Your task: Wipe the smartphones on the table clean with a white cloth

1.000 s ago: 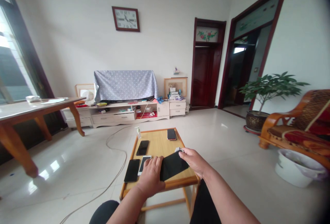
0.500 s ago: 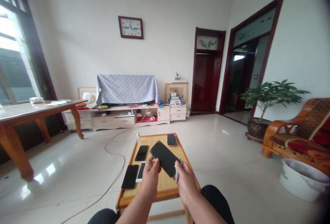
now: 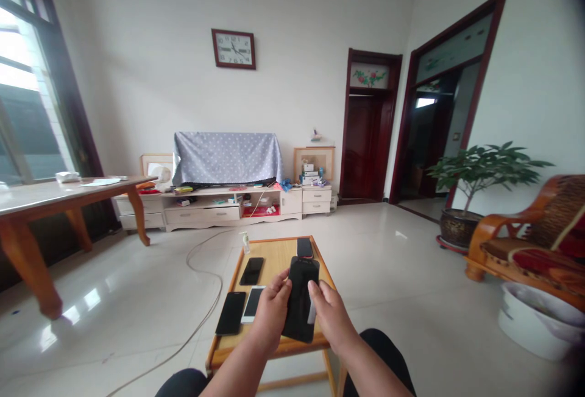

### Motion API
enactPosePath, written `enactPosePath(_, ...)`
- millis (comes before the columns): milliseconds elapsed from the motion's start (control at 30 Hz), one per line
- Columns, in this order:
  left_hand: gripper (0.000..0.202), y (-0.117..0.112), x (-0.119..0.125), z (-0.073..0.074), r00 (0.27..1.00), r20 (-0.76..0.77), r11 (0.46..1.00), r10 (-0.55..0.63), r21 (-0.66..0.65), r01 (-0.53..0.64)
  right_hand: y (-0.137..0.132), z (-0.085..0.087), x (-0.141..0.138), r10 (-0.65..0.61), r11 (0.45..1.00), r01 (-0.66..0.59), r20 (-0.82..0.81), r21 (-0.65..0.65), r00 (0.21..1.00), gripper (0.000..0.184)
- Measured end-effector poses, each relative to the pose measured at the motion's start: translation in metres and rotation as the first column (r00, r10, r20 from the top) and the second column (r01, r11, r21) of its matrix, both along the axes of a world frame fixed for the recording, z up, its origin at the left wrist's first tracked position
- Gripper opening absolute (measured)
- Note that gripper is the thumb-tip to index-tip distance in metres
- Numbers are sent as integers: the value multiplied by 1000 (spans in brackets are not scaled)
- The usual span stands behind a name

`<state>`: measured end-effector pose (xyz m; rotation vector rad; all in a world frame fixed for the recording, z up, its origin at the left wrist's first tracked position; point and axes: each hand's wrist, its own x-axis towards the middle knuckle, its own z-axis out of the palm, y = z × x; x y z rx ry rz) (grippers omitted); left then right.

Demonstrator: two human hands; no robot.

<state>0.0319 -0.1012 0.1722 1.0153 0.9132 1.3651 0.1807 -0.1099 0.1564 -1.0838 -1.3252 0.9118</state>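
We hold a dark phone over the worktop, near side, our left hand and right hand pinching its edges, probably for steadiness; three phones lie left, perhaps leaving room

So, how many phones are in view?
5: one held phone between left hand and right hand; on the small table, a far-right phone and, at left, a farther black phone, a nearer black phone and a white phone. Hands may hide others.
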Motion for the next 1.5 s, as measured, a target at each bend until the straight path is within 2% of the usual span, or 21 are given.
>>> enactPosePath(233, 57, 5, -1, 0, 965, -245, 992, -89, 64, 108, 14, 15, 14, -129, 992, 129, -77, 0, 989, 55)
enactPosePath(333, 63, 4, 2, -3, 907, -419, 990, -47, 103, 99, 18, 12, 15, -179, 984, 179, -134, -10, 975, 54)
enactPosePath(400, 78, -2, 7, -8, 800, -596, 985, 66, 165, 41, 22, 7, 15, -247, 969, 247, -164, -19, 955, 52)
enactPosePath(500, 114, -17, 20, -23, 521, -800, 935, 298, 354, 7, 28, 1, 15, -323, 946, 324, -173, -20, 930, 50)
enactPosePath(567, 111, -24, 27, -35, 395, -834, 908, 385, 419, 0, 31, -1, 15, -331, 942, 336, -164, -1, 929, 49)
enactPosePath(633, 101, -26, 30, -45, 339, -822, 878, 457, 477, -27, 33, -1, 17, -322, 944, 330, -162, 21, 933, 49)
enactPosePath(767, 92, -21, 27, -53, 321, -778, 826, 540, 562, -28, 35, 4, 30, -382, 914, 400, -192, 65, 904, 50)
enactPosePath(833, 90, -18, 23, -55, 311, -786, 831, 535, 555, -27, 33, 6, 36, -420, 887, 442, -161, 132, 893, 48)
enactPosePath(900, 89, -16, 20, -59, 298, -814, 857, 498, 515, -25, 30, 5, 38, -390, 891, 395, -68, 222, 918, 44)
enactPosePath(967, 89, -14, 18, -65, 291, -843, 883, 452, 469, -15, 28, -2, 34, -299, 926, 262, 106, 272, 948, 40)
enactPosePath(1033, 90, -12, 17, -74, 292, -862, 900, 415, 436, 7, 29, -13, 30, -231, 953, 152, 305, 261, 924, 35)
enactPosePath(1100, 90, -9, 15, -85, 295, -871, 907, 394, 420, 30, 36, -25, 27, -244, 962, 162, 422, 221, 873, 27)
enactPosePath(1200, 90, -5, 13, -97, 284, -879, 911, 384, 410, 39, 50, -38, 27, -335, 941, 274, 439, 198, 834, 22)
enactPosePath(1267, 88, -1, 11, -100, 269, -883, 912, 385, 409, 35, 56, -41, 26, -350, 934, 268, 459, 235, 817, 18)
enactPosePath(1367, 87, 2, 9, -99, 257, -887, 915, 383, 403, 28, 50, -45, 17, -305, 938, 139, 563, 318, 768, 20)
enactPosePath(1500, 78, 2, 5, -99, 272, -885, 916, 378, 400, 28, 28, -58, -1, -190, 916, -160, 749, 369, 634, 33)
